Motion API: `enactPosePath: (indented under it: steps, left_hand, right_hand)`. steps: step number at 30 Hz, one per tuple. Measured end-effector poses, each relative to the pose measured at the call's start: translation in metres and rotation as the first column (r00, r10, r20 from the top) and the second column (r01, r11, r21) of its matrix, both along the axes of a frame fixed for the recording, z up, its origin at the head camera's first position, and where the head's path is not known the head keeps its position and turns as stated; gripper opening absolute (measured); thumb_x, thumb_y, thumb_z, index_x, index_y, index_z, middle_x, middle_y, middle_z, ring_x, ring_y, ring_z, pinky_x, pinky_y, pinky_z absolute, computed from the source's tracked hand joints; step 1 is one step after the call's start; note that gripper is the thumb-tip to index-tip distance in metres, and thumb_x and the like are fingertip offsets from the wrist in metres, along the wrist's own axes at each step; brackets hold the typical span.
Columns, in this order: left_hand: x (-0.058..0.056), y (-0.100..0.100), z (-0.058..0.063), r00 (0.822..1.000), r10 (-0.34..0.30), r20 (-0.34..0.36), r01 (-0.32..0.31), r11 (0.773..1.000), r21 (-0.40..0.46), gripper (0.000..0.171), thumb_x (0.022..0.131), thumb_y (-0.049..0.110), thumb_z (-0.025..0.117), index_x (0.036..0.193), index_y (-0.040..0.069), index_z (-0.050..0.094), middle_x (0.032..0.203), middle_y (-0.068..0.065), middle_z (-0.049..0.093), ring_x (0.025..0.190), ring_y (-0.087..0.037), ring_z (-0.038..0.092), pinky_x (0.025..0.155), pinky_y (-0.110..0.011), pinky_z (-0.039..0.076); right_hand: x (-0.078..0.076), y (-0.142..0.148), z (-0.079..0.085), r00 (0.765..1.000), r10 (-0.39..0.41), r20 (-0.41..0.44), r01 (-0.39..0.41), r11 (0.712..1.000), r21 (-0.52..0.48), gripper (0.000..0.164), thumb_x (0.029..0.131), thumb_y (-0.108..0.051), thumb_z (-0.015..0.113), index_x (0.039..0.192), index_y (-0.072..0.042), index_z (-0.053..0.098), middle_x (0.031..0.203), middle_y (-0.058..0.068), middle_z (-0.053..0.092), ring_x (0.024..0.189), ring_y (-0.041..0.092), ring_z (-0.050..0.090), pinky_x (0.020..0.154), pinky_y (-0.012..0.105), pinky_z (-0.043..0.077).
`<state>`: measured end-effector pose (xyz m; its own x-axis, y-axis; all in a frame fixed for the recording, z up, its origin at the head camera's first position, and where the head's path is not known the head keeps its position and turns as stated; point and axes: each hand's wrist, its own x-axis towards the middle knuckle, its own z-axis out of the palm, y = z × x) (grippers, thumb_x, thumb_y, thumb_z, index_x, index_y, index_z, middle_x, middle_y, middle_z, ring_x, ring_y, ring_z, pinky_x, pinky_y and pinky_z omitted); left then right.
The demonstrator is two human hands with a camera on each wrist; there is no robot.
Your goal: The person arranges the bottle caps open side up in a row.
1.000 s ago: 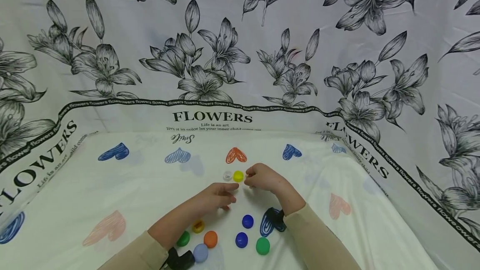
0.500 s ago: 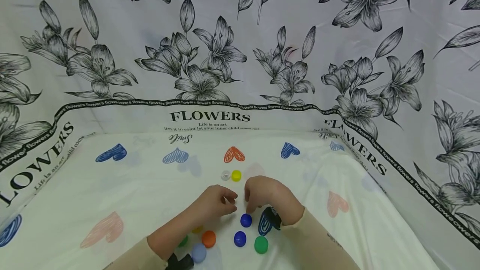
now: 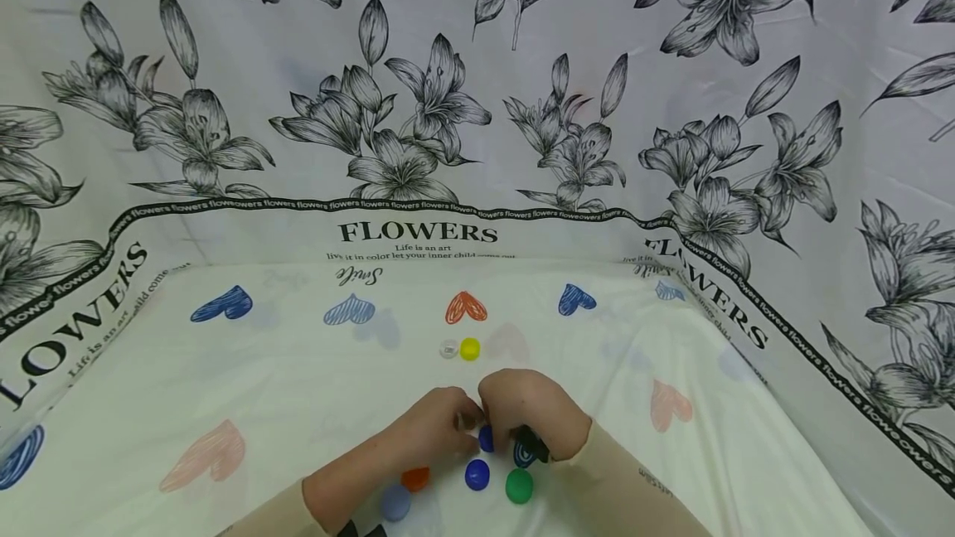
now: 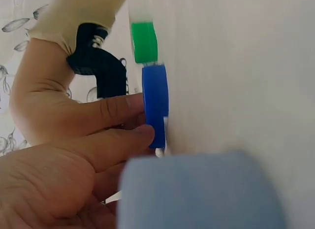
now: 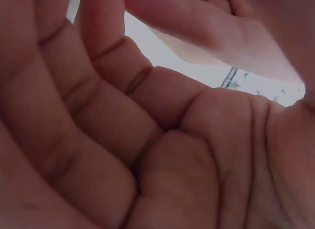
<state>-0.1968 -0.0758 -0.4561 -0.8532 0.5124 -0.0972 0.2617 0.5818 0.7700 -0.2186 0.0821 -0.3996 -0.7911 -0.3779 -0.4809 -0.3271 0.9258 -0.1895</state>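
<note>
Both hands meet over a blue bottle cap [image 3: 487, 438] on the cloth. My left hand [image 3: 443, 425] grips it from the left; in the left wrist view its thumb [image 4: 140, 136] lies against the blue edge. My right hand [image 3: 533, 408], fingers bent down, holds the same cap from above and the right. The curled fingers [image 5: 113, 111] of my right hand fill the right wrist view, which hides the cap. A second blue cap [image 3: 477, 475] lies just in front, with a green cap [image 3: 519, 486] to its right.
An orange cap [image 3: 415, 479] and a light blue cap [image 3: 395, 503] lie beside the left forearm. Farther back, a clear cap [image 3: 448, 349] and a yellow cap [image 3: 470, 349] sit side by side. The white cloth [image 3: 298, 388] has printed hearts; a flowered curtain [image 3: 448, 106] hangs behind.
Both hands have drawn back from the clear and yellow caps toward me, down to the upper blue cap, and now take hold of it. The left forearm now covers two more caps.
</note>
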Motion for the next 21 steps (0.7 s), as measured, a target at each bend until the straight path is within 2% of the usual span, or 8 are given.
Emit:
enactPosePath:
  steps: [4,10,15,21]
  left_hand:
    - [0.0,0.001,-0.003,0.999,-0.018,-0.04,0.017,0.999,-0.03,0.025,0.081,0.008,0.084,0.106,0.005,0.077,0.092,0.005,0.068,0.082,-0.014,0.058,0.079,-0.032,0.053]
    - [0.0,0.0,-0.003,0.997,-0.025,-0.074,0.021,0.999,-0.044,0.022,0.084,0.007,0.082,0.105,0.005,0.077,0.09,0.006,0.068,0.081,-0.011,0.059,0.08,-0.031,0.053]
    - [-0.003,-0.001,-0.001,0.996,0.015,-0.09,-0.018,0.999,-0.032,0.017,0.088,0.005,0.076,0.105,0.005,0.079,0.087,0.007,0.067,0.079,-0.012,0.058,0.076,-0.028,0.052]
    - [-0.004,-0.005,0.006,0.993,0.084,-0.082,-0.08,0.996,0.049,0.022,0.094,0.007,0.073,0.115,0.004,0.077,0.088,0.005,0.062,0.077,-0.016,0.055,0.066,-0.025,0.049]
  right_hand:
    - [0.0,-0.001,-0.002,1.0,0.012,0.0,-0.012,1.0,0.0,0.026,0.074,-0.008,0.091,0.084,-0.013,0.068,0.073,-0.001,0.061,0.069,0.016,0.054,0.066,0.03,0.048]
    - [-0.003,0.001,-0.002,0.999,-0.012,0.05,0.016,0.997,-0.075,0.025,0.074,-0.008,0.09,0.083,-0.012,0.068,0.073,0.0,0.063,0.067,0.016,0.056,0.065,0.03,0.047]
    - [-0.008,0.007,0.001,0.998,-0.014,0.064,0.026,0.983,-0.182,0.018,0.077,-0.006,0.087,0.085,-0.011,0.072,0.072,0.001,0.064,0.064,0.016,0.058,0.062,0.028,0.051]
    - [-0.019,0.016,0.006,0.997,-0.001,0.071,0.023,0.951,-0.309,0.012,0.082,-0.007,0.083,0.09,-0.009,0.074,0.075,0.001,0.066,0.065,0.017,0.062,0.066,0.029,0.055]
